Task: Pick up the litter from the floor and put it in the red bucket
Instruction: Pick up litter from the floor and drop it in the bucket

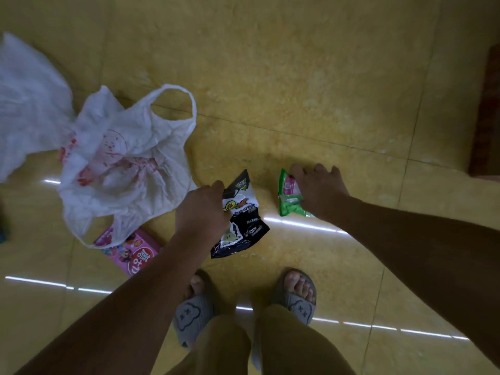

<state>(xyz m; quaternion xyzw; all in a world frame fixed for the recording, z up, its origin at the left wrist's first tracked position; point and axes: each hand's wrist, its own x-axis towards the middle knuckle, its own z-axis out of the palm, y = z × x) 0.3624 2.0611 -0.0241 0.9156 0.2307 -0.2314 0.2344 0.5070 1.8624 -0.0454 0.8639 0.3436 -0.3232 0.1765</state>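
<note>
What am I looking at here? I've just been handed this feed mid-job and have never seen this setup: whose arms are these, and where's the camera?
There is no machine: a person works bare-handed. The single camera sits on their head, looking down past both arms to their slippers on the yellow floor. The left hand pinches a black wrapper. The right hand rests on a green wrapper; whether it grips it yet is unclear. Also on the floor are a white plastic bag and, partly under it, a pink box. The red bucket is out of view.
</note>
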